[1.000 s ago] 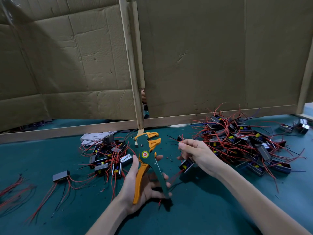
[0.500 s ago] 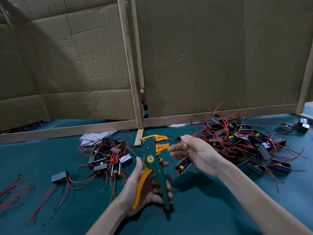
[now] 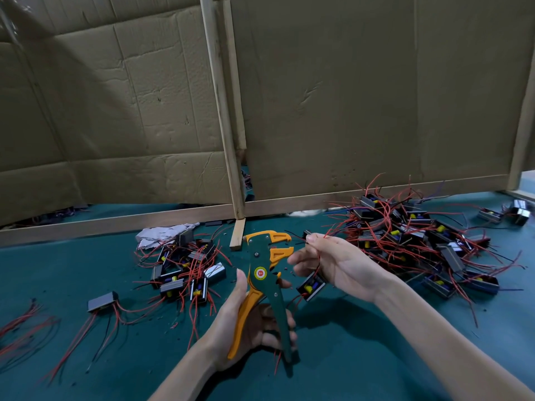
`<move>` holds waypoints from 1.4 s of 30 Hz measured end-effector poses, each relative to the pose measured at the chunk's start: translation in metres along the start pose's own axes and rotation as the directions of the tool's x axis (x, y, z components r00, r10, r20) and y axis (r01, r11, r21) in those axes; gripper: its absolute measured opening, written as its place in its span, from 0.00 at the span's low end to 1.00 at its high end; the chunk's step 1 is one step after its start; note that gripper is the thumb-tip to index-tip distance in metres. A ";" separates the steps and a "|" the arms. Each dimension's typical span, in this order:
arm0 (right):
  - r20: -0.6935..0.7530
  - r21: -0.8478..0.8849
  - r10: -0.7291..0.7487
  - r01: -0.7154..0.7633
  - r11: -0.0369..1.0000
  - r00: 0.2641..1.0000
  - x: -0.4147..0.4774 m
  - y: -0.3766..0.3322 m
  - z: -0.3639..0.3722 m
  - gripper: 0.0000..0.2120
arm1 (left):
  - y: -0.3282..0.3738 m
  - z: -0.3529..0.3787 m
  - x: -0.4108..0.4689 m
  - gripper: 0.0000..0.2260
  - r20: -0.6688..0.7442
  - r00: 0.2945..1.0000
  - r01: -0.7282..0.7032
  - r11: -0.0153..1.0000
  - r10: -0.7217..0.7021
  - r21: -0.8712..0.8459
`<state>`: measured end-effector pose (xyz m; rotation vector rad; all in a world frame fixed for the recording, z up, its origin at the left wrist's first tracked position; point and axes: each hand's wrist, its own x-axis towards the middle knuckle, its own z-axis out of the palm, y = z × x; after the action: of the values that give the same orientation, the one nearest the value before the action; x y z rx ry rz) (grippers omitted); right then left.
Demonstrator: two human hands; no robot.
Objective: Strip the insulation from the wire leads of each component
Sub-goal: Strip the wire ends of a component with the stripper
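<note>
We recorded the left hand, lower centre, with its grip closed round both handles of the stripper. The handles stood spread, so we judged the tool unsqueezed. The right hand held a pinch grip on a red lead, its component hanging below the palm.

Against the second before, the stripper head had swung right, and the pinched lead had closed to just beside the tool's open mouth. We could not tell whether the wire tip had entered. We judged this the feeding step, with the strip itself not yet made.

A large pile lay right of centre and a small pile to the left, both on the bench. Open bench lay beneath the hands and toward the lower frame. The screen and its wooden foot stood close behind the tool head, limiting forward travel. Stray leads from the large pile reached near the right hand.
</note>
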<state>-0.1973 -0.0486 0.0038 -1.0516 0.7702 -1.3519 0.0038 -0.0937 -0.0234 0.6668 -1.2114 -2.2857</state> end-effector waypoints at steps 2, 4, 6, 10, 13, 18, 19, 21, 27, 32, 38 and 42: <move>-0.015 0.000 0.004 -0.004 1.000 1.000 0.000 0.001 0.001 0.10 | 0.005 0.014 -0.012 0.40 -0.011 1.000 -0.025 0.999 0.025 0.045; -0.030 0.003 0.005 -0.005 1.000 1.000 0.001 0.001 0.001 0.10 | 0.011 0.037 -0.020 0.48 -0.051 0.995 -0.080 0.992 0.085 0.093; -0.041 0.005 0.007 -0.007 1.000 0.999 0.001 0.002 0.002 0.10 | 0.020 0.056 -0.022 0.50 -0.149 0.969 -0.175 0.973 0.198 0.151; -0.067 0.000 0.014 -0.014 1.000 0.998 0.001 0.002 0.004 0.09 | 0.023 0.070 -0.018 0.25 -0.135 0.939 -0.288 0.938 0.316 0.192; -0.062 -0.021 0.018 -0.020 1.000 0.998 0.000 0.002 0.005 0.10 | 0.015 0.056 -0.004 0.29 -0.243 0.904 -0.327 0.935 0.352 0.137; -0.031 -0.074 0.024 -0.026 0.997 0.999 0.002 0.008 0.007 0.11 | -0.014 0.024 -0.011 0.30 -0.225 0.966 -0.083 0.979 0.124 0.183; -0.039 -0.098 0.024 -0.027 0.995 0.999 0.003 0.009 0.008 0.10 | -0.018 0.014 -0.012 0.30 -0.205 0.974 -0.057 0.977 0.100 0.206; -0.086 -0.141 0.005 -0.017 0.990 0.996 0.004 0.012 0.010 0.10 | -0.022 0.000 -0.009 0.34 -0.150 0.985 -0.052 0.974 0.087 0.219; -0.142 -0.141 -0.001 -0.019 0.990 0.990 0.004 0.008 0.006 0.14 | -0.016 -0.013 0.000 0.37 -0.067 0.985 -0.160 0.986 0.162 0.039; -0.203 -0.227 0.013 -0.060 0.972 0.979 0.005 0.012 0.000 0.13 | -0.017 -0.017 0.004 0.37 -0.092 0.975 -0.204 0.979 0.203 0.001; -0.246 -0.227 -0.010 -0.048 0.973 0.969 0.003 0.007 -0.005 0.06 | -0.017 -0.017 0.003 0.37 -0.095 0.972 -0.216 0.976 0.217 0.017; -0.181 -0.268 -0.009 -0.041 0.963 0.983 0.000 0.002 -0.004 0.07 | -0.017 -0.017 0.002 0.37 -0.014 0.983 -0.179 0.981 0.181 0.078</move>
<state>-0.2004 -0.0493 0.0000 -1.1413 1.1220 -1.3671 0.0098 -0.0966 -0.0463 0.5814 -1.2999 -2.0876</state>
